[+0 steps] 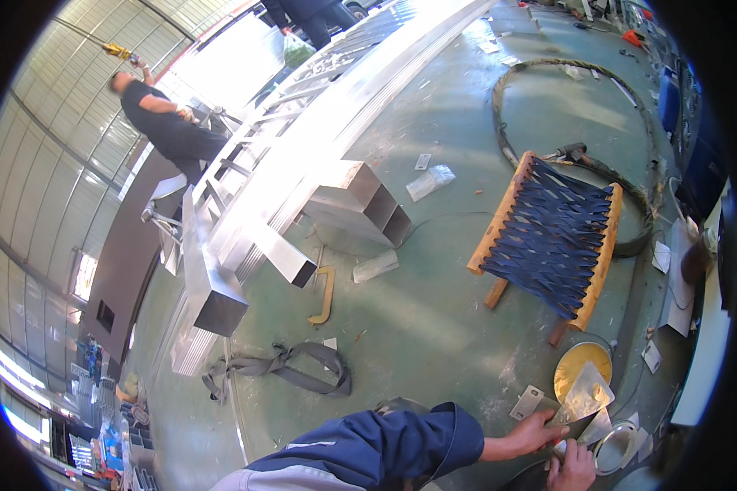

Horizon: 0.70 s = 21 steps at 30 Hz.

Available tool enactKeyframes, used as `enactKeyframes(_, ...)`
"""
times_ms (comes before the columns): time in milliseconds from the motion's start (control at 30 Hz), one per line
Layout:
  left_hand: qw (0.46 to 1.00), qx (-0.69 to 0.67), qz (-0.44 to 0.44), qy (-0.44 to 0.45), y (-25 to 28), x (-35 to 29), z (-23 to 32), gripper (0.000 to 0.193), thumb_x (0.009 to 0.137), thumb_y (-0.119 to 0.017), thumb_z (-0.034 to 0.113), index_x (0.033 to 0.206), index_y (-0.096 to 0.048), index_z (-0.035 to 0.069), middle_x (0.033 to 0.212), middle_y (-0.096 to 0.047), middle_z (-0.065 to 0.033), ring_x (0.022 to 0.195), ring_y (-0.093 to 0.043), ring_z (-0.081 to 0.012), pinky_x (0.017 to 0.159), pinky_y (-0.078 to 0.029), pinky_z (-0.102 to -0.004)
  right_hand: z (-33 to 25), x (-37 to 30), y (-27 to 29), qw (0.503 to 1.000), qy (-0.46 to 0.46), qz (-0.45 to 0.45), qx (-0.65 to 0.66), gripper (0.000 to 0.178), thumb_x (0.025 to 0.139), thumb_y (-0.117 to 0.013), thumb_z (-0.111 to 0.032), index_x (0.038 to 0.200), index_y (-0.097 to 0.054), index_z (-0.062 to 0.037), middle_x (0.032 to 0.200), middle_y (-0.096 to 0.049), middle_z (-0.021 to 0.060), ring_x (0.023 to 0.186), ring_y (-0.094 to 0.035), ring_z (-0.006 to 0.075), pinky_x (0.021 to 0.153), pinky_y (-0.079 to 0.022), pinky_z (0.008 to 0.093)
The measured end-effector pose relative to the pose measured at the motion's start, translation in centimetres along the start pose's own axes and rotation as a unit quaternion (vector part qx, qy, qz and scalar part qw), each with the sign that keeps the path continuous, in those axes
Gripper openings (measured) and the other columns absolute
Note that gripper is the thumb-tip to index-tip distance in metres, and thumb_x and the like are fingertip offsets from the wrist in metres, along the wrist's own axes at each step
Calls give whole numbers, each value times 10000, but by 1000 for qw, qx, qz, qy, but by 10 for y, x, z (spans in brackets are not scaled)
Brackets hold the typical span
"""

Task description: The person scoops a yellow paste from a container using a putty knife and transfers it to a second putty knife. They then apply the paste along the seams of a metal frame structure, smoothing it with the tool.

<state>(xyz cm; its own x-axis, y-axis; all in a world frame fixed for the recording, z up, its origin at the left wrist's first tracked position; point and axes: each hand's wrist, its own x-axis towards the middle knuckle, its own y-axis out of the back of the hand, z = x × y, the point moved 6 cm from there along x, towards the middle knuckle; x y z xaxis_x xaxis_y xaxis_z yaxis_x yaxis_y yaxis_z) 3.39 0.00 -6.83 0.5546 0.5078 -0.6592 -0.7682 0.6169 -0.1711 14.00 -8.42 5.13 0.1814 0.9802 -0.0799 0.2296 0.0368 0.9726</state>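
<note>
My left hand (526, 436), at the end of a dark blue sleeve, is closed on the edge of a dark flat plate (577, 429). Close against it, my right hand (573, 470) has its fingers curled; a small pale bit shows at its fingertips, too small to name. Just beyond the plate lies a clear plastic bag (590, 391), partly over a round yellow lid or tin (577, 360). To the right of my hands is an open round can (616, 450) with a silvery rim. A slotted metal plate (527, 402) rests on the floor beside my left hand.
A low folding stool (549, 233) with blue webbing stands ahead, near a coiled thick cable (499, 102). Long metal profiles (295, 164) run across the left. A grey strap (291, 368) and a yellow clamp (325, 295) lie on the floor. Another person (168, 123) holds a hoist control.
</note>
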Motion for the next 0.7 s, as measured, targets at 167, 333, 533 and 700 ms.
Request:
enactKeyframes(167,1000,16,9,6,2,-1,-5,553,949,-764,296,1344,-566,-37,803,-663,-45,607,-571,-99,495,-448,-275,1,-1,-4,998,-27,-37,45,299,972,-693,-375,1193,-682,-174,938,-670,75,897,-676,309,700,-549,430)
enactKeyframes(333,999,25,38,-7,-1,4,-14,630,894,-786,205,1418,-540,-45,959,-693,-86,663,-588,-99,543,-470,-275,26,-11,-41,971,-98,-77,204,403,1018,-659,-409,1248,-662,-79,974,-691,130,876,-709,304,693,-545,403)
enactKeyframes(533,995,-61,-78,6,-5,2,-5,487,886,-769,148,1311,-589,-8,1035,-697,-57,727,-610,-95,562,-471,-270,49,-39,-100,742,-280,-153,590,528,1048,-630,-442,1288,-661,27,1108,-717,91,926,-671,199,771,-529,361)
enactKeyframes(700,992,-78,-100,10,-8,2,-6,396,890,-743,125,1254,-614,33,1035,-703,-2,823,-621,-84,591,-472,-259,38,-38,-73,663,-326,-195,645,464,1092,-551,-413,1278,-674,-6,1052,-682,37,882,-620,132,766,-498,287)
